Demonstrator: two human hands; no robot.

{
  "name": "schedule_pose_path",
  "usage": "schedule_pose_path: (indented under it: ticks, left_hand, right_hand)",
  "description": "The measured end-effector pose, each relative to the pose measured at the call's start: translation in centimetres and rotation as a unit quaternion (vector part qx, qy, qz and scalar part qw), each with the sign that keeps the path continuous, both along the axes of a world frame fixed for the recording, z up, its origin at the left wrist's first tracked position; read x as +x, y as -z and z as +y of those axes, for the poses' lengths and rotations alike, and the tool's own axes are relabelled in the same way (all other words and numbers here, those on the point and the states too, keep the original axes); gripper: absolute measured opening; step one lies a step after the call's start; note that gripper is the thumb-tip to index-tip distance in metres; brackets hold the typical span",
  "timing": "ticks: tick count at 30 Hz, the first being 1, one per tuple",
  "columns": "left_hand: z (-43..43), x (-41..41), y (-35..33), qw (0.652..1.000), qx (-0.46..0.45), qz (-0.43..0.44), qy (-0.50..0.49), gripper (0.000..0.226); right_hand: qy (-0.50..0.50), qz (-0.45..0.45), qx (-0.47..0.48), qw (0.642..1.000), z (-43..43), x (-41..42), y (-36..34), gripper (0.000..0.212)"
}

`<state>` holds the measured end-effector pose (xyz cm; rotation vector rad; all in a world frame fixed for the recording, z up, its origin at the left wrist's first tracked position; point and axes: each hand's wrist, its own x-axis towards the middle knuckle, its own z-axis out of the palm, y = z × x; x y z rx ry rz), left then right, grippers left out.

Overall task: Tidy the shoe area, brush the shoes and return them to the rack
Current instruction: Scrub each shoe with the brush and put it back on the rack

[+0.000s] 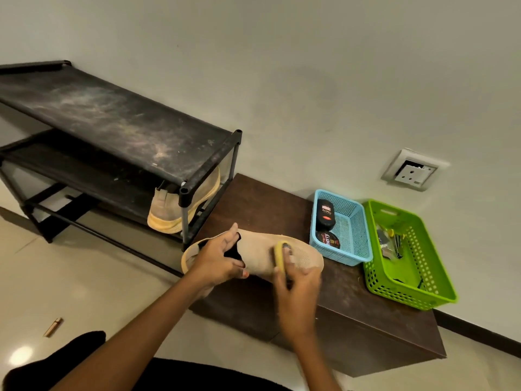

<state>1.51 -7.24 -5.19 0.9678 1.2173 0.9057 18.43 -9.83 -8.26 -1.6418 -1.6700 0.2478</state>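
A beige knit shoe lies on its side over the near end of a low dark-brown bench. My left hand grips the shoe at its black opening, fingers inside the collar. My right hand is closed around a yellow-backed brush, which is pressed against the shoe's toe half. The hand and brush are blurred. A matching beige shoe leans tilted on a lower shelf at the right end of the dusty black rack.
On the bench stand a blue basket with two shoe-polish containers and a green basket with small tools. A wall socket is above them. A small wooden stick lies on the tiled floor at left.
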Motion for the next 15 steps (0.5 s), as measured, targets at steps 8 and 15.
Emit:
schedule_pose_path:
  ticks: [8,15]
  left_hand:
    - [0.4,0.5,-0.2,1.0,-0.002,0.001,-0.013,0.105]
    - [1.0,0.3,-0.3,0.998,0.001,0.056,0.005,0.102]
  right_hand:
    - [0.133,0.016,0.007,0.991,1.7,3.8,0.9,0.045]
    - [0.129,-0.029,0.023,0.991,2.4,4.7,2.1,0.054]
